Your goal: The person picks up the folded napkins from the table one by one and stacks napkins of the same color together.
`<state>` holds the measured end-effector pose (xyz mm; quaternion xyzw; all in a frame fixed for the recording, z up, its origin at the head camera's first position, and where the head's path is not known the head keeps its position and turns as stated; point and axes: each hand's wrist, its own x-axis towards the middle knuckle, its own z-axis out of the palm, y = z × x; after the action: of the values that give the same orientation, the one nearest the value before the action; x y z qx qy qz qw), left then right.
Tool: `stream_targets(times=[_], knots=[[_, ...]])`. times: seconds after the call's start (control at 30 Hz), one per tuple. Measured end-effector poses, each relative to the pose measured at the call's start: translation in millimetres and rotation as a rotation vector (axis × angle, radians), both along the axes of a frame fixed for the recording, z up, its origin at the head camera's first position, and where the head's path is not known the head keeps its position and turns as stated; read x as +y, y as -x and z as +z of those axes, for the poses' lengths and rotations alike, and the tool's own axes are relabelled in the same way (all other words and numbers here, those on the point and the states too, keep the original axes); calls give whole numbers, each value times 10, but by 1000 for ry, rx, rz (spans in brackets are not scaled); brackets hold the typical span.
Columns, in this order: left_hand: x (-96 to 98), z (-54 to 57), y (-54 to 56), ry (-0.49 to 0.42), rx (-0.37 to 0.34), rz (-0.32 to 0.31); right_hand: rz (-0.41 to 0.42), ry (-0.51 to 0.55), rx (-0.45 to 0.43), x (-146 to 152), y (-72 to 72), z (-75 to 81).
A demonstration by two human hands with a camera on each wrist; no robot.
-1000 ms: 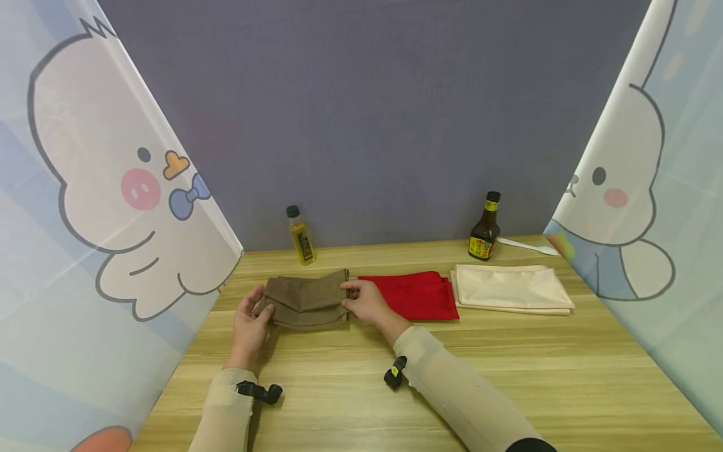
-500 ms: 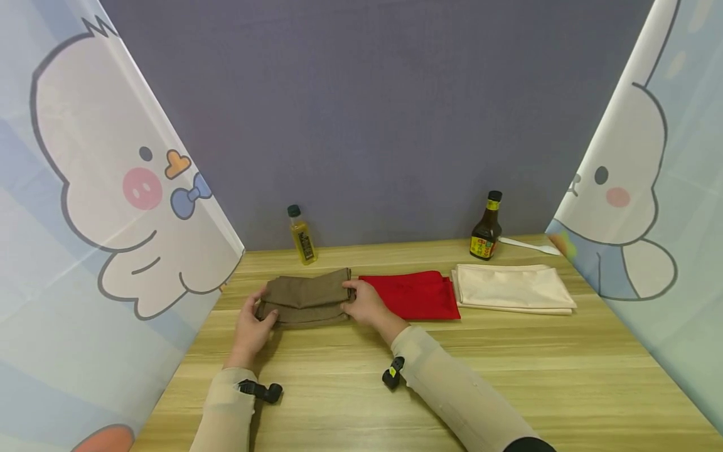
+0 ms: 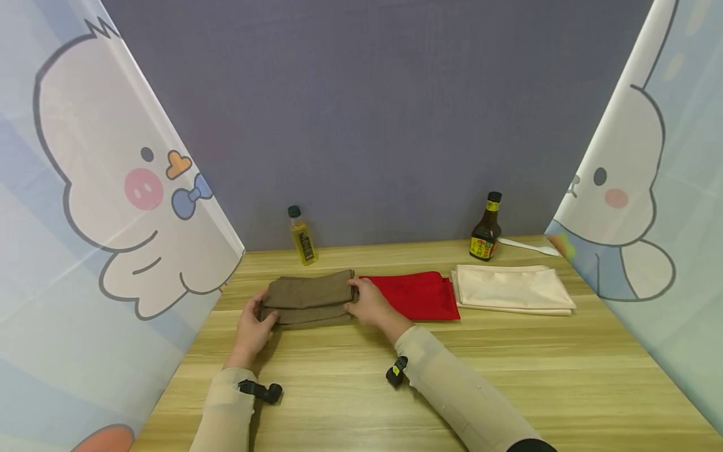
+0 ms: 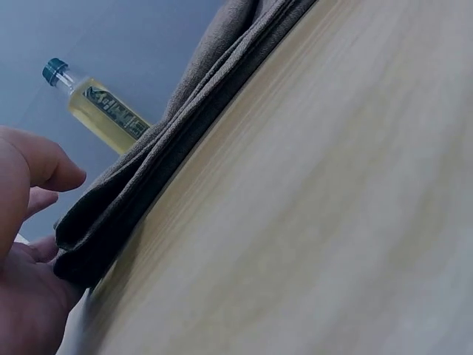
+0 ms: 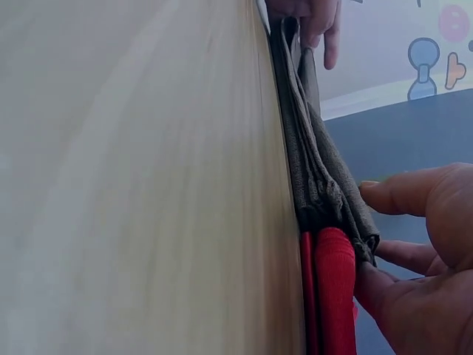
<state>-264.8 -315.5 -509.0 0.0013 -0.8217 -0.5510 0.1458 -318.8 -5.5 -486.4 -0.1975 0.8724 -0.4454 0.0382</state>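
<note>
A folded brown cloth (image 3: 309, 291) lies on the wooden table, its upper layer stopping short of the front edge. At its left end is my left hand (image 3: 251, 330), the thumb in front and the other fingers around the far corner. The left wrist view shows the cloth's stacked folds (image 4: 159, 151) beside the fingers, with the thumb standing apart. My right hand (image 3: 373, 305) touches the right end with loosely bent fingers. In the right wrist view, its fingertips are right at the layered edge (image 5: 325, 166).
A folded red cloth (image 3: 417, 296) adjoins the brown one, with a folded cream cloth (image 3: 511, 289) farther right. Behind stand a small yellow oil bottle (image 3: 303, 240) and a dark sauce bottle (image 3: 486, 229). A white plastic utensil (image 3: 531, 246) lies beside the dark bottle.
The sagging middle of the brown cloth's upper layer has straightened out. Its right end has shifted slightly right along with my right fingers. My left hand stays at the left end.
</note>
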Motion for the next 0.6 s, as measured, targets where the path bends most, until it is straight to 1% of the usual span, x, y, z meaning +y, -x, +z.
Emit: stream_targets(times=[0.17, 0.3, 0.47, 0.6], knots=[[0, -17, 22, -13, -22, -8, 9, -20, -3, 30, 12, -11], [-5, -18, 18, -27, -41, -14, 15, -28, -4, 37, 14, -17], [6, -7, 5, -42, -47, -15, 25, -27, -13, 43, 12, -10], [11, 0, 1, -54, -41, -4, 32, -5, -20, 56, -4, 15]])
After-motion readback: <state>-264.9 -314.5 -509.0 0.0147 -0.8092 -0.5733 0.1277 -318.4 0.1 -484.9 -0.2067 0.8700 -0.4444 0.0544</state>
